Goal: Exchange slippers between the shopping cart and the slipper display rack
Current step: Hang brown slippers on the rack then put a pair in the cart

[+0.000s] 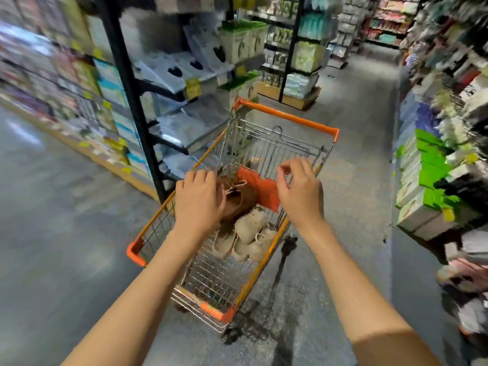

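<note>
A wire shopping cart (287, 117) with orange trim stands in the aisle in front of me. Inside it lie brown slippers (241, 199) and, nearer to me, several cream fluffy slippers (249, 233). My left hand (199, 200) reaches into the cart and grips the brown slippers from above. My right hand (299, 191) hovers over the cart's right side with fingers loosely curled, holding nothing. An orange flap (260, 190) sits behind the slippers. The view is blurred by motion.
A black-framed shelf rack (126, 83) with packaged goods stands left of the cart. Shelves with green and white boxes (433, 180) line the right side. Grey aisle floor (361, 107) runs ahead past the cart.
</note>
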